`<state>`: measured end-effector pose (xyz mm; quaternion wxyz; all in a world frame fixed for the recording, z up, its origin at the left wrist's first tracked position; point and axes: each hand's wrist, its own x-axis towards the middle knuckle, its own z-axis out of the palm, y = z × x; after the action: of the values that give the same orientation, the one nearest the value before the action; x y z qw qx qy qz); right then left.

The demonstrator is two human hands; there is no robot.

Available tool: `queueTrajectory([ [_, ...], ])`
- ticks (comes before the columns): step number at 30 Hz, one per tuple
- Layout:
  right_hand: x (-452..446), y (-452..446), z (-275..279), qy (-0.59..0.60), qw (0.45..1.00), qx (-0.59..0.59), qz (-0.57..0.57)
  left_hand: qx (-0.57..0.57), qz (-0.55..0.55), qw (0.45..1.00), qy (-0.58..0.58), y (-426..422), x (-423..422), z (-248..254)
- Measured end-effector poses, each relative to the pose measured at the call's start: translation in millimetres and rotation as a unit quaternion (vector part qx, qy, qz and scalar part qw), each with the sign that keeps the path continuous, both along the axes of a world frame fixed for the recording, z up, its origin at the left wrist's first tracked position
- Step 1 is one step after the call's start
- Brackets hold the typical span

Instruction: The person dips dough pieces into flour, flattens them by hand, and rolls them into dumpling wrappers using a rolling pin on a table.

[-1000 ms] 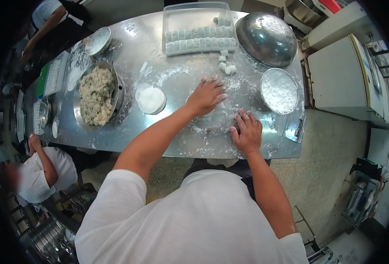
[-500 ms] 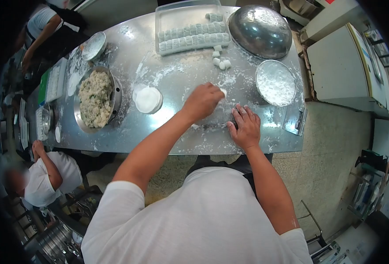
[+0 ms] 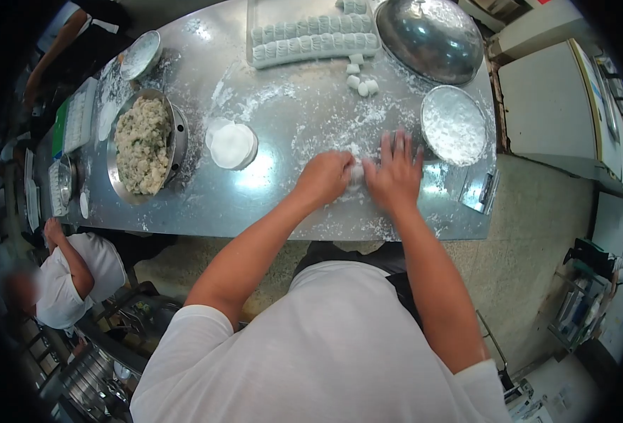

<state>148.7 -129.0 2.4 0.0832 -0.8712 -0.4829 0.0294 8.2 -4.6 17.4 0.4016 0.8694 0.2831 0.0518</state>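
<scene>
My left hand (image 3: 327, 178) is closed, its fingertips pinching a small white dough piece (image 3: 356, 173) on the floured steel table (image 3: 276, 215). Just right of the dough, my right hand (image 3: 396, 169) lies low with its fingers spread and slightly blurred. Several small dough lumps (image 3: 363, 87) sit beyond my hands, below a tray of pleated dumplings (image 3: 314, 48). To the left is a stack of white dough rounds (image 3: 233, 146). A bowl of white flour (image 3: 454, 127) stands to the right of my right hand.
A large pan of pale filling (image 3: 142, 146) stands at the left, with a smaller floury bowl (image 3: 141, 55) behind it. An upturned metal bowl (image 3: 431, 39) is at the back right. One person (image 3: 78, 271) sits at lower left; another (image 3: 61, 42) is at upper left.
My left hand has gone from open to closed and moved down beside my right hand, bringing the white piece with it. My right hand has shifted up slightly. The whole view has shifted a little.
</scene>
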Motion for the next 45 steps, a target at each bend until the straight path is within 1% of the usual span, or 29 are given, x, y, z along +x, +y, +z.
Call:
queueTrajectory([
  [2, 13.3, 33.7, -2.6, -0.002, 1.0, 0.012, -0.015, 0.013, 0.015, 1.0, -0.022, 5.4, 10.3, -1.8],
  [4, 23.0, 49.2, -8.0, -0.007, 0.998, 0.066, -0.017, 0.031, 0.038, 0.997, -0.055, 12.2, 17.1, 0.9],
  [5, 22.2, 43.6, -9.2, -0.013, 0.998, 0.067, -0.011, 0.027, 0.003, 1.0, -0.016, 14.9, 19.5, 2.0],
  [6, 15.8, 26.0, -12.7, 0.0, 0.998, 0.06, 0.011, 0.02, -0.031, 0.999, 0.026, 16.2, 19.3, 2.3],
  [7, 9.3, 7.5, -14.8, 0.013, 0.998, 0.054, 0.032, 0.019, -0.025, 0.999, 0.021, 17.5, 16.1, 4.0],
  [9, -12.1, -42.7, -12.4, 0.02, 0.997, 0.025, 0.066, 0.023, -0.086, 0.995, 0.041, 16.2, 5.0, 6.5],
  [10, -16.3, -55.2, -11.0, 0.021, 0.997, 0.02, 0.069, 0.018, -0.084, 0.995, 0.042, 17.2, 2.5, 4.8],
  [12, -27.1, -74.5, -13.5, 0.013, 0.997, 0.037, 0.063, -0.076, -0.057, 0.995, 0.036, 14.6, -5.5, 0.7],
  [15, -3.4, 2.0, -8.1, -0.032, 0.999, 0.012, 0.032, -0.046, -0.032, 0.997, 0.055, 10.7, -6.3, 8.4],
  [16, 5.7, 30.0, -3.6, -0.027, 0.999, 0.032, 0.016, -0.048, -0.034, 0.997, 0.058, 9.7, -3.4, 1.9],
  [18, 15.1, 56.8, -3.5, -0.028, 0.998, 0.059, -0.004, 0.034, 0.037, 0.997, -0.06, 16.8, 9.0, -12.1],
  [19, 16.8, 59.9, -7.7, -0.034, 0.996, 0.084, -0.007, 0.037, 0.033, 0.997, -0.064, 18.1, 10.1, -2.9],
  [20, 19.6, 62.1, -10.7, -0.045, 0.993, 0.109, -0.008, 0.027, -0.005, 1.0, -0.007, 21.1, 13.5, 6.2],
  [21, 16.9, 50.9, -14.4, -0.052, 0.992, 0.112, -0.006, 0.016, -0.04, 0.998, 0.052, 22.9, 15.8, 13.4],
  [25, -23.2, -53.6, -16.2, 0.009, 0.996, 0.063, 0.06, 0.029, -0.036, 0.997, 0.055, 17.1, -5.0, 0.6],
  [27, -24.4, -51.5, -13.5, 0.005, 0.997, 0.047, 0.056, -0.129, 0.0, 0.99, 0.05, 13.7, -13.7, 5.2],
  [28, -26.7, -49.7, -7.7, -0.002, 0.998, 0.036, 0.047, -0.133, -0.002, 0.99, 0.055, 13.4, -14.6, 6.3],
  [30, -2.1, 6.0, -5.0, -0.02, 0.999, 0.023, 0.027, -0.07, 0.001, 0.997, 0.036, 10.3, -15.6, 7.2],
  [31, 5.5, 30.7, -1.8, -0.027, 0.999, 0.023, 0.011, -0.074, 0.0, 0.996, 0.041, 10.0, -13.3, 3.4],
  [33, 15.5, 57.6, -9.4, -0.028, 0.999, 0.029, -0.002, 0.021, 0.048, 0.997, -0.057, 18.5, 0.2, -1.2],
  [34, 20.1, 64.2, -7.3, -0.037, 0.999, 0.038, -0.012, 0.025, 0.046, 0.997, -0.063, 19.2, 2.8, 0.5],
  [35, 15.7, 57.1, -4.0, -0.026, 0.998, 0.056, -0.008, 0.019, 0.022, 0.999, -0.03, 20.6, 6.5, 2.1],
  [36, 10.2, 40.1, -9.0, -0.021, 0.998, 0.057, 0.006, 0.012, 0.0, 1.0, 0.005, 22.2, 8.8, 3.1],
  [37, 2.9, 16.9, -15.3, -0.014, 0.998, 0.056, 0.022, 0.012, 0.004, 1.0, 0.0, 21.9, 7.4, 4.0],
  [39, -16.9, -37.7, -16.0, -0.008, 0.997, 0.044, 0.062, 0.014, -0.02, 0.999, 0.04, 18.9, 0.0, 3.8],
  [40, -18.8, -43.6, -14.6, -0.007, 0.997, 0.042, 0.066, 0.012, -0.016, 0.999, 0.041, 20.2, -4.0, 3.8],
  [42, -26.0, -57.6, -14.7, -0.004, 0.999, 0.018, 0.05, -0.077, -0.008, 0.996, 0.038, 16.4, -14.3, 2.5],
  [43, -19.7, -36.0, -10.3, -0.008, 0.999, 0.013, 0.049, -0.083, -0.012, 0.996, 0.043, 13.9, -14.1, 2.5],
  [45, -1.6, 21.3, -7.8, -0.046, 0.998, 0.024, 0.02, -0.025, 0.0, 0.999, 0.022, 13.5, -11.2, 3.3],
])
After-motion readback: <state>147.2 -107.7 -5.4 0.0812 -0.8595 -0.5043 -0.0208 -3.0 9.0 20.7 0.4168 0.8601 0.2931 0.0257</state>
